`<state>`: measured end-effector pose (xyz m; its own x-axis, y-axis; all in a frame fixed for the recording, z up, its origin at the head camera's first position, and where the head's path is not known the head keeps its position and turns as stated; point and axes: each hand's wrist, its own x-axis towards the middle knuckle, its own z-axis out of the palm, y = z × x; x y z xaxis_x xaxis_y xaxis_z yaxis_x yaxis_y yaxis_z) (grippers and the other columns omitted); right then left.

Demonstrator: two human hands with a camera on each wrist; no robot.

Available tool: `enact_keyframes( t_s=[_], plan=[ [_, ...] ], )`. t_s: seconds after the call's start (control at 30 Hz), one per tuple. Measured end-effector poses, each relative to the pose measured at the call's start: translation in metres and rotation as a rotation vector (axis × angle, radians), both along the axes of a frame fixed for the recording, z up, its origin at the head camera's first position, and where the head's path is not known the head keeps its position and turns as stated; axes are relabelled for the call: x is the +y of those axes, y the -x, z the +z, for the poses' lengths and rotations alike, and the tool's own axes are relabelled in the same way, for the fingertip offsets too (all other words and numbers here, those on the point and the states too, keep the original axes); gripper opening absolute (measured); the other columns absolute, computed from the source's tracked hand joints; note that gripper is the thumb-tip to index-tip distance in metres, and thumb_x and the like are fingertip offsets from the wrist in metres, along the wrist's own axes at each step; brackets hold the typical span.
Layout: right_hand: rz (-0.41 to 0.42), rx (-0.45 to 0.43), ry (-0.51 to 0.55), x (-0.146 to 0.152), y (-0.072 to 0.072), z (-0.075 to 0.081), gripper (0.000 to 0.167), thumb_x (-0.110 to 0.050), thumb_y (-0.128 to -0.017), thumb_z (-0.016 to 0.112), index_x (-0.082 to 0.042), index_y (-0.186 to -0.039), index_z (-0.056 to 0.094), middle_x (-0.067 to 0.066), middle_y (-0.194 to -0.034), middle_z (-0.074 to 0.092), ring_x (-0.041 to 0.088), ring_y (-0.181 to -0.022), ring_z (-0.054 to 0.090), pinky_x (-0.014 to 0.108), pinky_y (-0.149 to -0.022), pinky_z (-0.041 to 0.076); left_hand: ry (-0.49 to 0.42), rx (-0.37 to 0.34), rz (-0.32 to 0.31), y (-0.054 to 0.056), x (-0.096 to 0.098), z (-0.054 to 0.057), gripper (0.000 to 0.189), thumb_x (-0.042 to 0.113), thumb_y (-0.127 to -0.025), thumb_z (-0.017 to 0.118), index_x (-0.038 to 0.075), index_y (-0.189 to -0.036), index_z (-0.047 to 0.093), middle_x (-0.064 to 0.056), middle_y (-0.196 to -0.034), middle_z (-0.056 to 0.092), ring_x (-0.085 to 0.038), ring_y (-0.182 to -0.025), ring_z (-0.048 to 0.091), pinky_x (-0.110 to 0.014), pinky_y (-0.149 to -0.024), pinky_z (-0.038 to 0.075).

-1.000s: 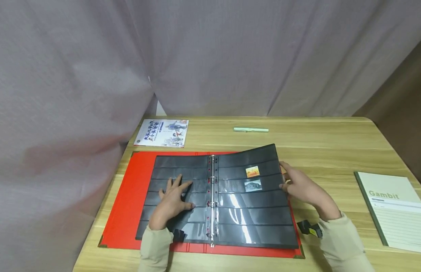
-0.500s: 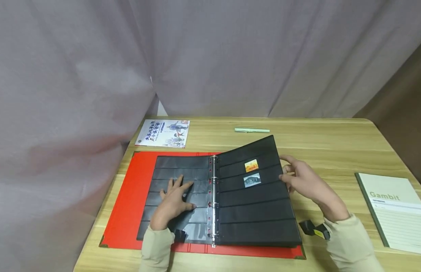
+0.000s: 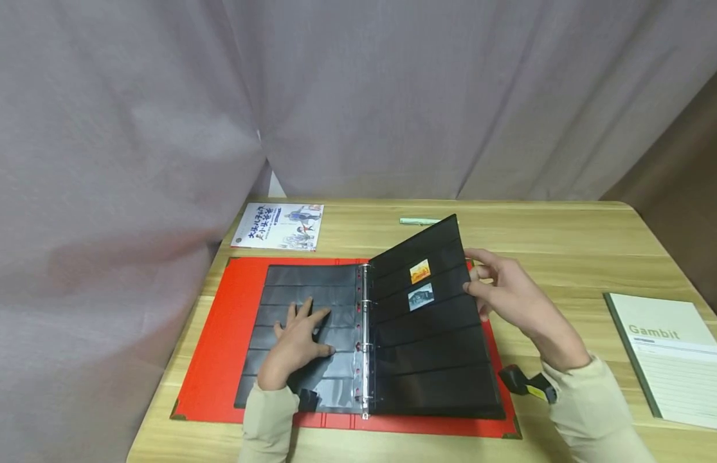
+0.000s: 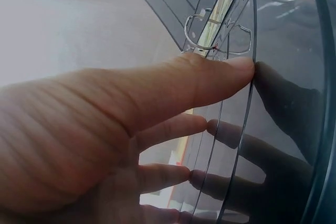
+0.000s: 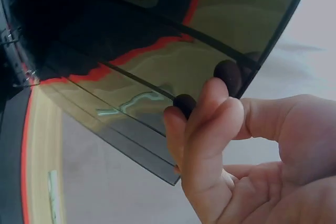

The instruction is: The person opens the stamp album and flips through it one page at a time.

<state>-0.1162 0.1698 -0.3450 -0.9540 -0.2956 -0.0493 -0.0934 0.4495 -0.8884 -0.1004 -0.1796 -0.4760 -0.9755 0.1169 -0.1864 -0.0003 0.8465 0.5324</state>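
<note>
A red ring-bound stamp album point(image 3: 219, 347) lies spread on the table. Two stamps, an orange one point(image 3: 419, 271) and a grey-green one point(image 3: 420, 296), sit in strips of the black right-hand page point(image 3: 433, 360). That page is tilted up from the album, its outer edge pinched between thumb and fingers of my right hand point(image 3: 511, 292). In the right wrist view, the fingertips point(image 5: 215, 90) touch the page's glossy underside. My left hand point(image 3: 297, 344) rests with spread fingers on the black left-hand page point(image 3: 312, 276), its thumb near the metal rings point(image 3: 366, 347).
A white picture book point(image 3: 277, 226) lies at the back left of the table. A pale green pen point(image 3: 416, 221) is partly covered by the raised page. A "Gambit" notepad point(image 3: 671, 360) lies at the right. Grey curtain point(image 3: 358, 96) hangs behind the table.
My right hand has lifted the right-hand page's outer edge higher and moved it slightly left, carrying both stamps with it. The left hand stays in place.
</note>
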Motion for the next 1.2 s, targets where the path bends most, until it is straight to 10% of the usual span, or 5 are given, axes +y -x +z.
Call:
enact_keyframes(
  t_s=[1.2],
  plan=[
    [0.070,0.030,0.090,-0.063,0.015,0.041,0.061,0.006,-0.093,0.055,0.005,-0.151,0.037,0.007,-0.076,0.055,0.022,-0.051,0.057,0.035,-0.056,0.056,0.017,-0.001,0.011,-0.001,0.002,0.000,0.077,0.020,-0.075,0.091,0.014,-0.145,0.058,-0.021,-0.163,0.026,-0.052,-0.148,0.011,-0.080,-0.107,0.011]
  ],
)
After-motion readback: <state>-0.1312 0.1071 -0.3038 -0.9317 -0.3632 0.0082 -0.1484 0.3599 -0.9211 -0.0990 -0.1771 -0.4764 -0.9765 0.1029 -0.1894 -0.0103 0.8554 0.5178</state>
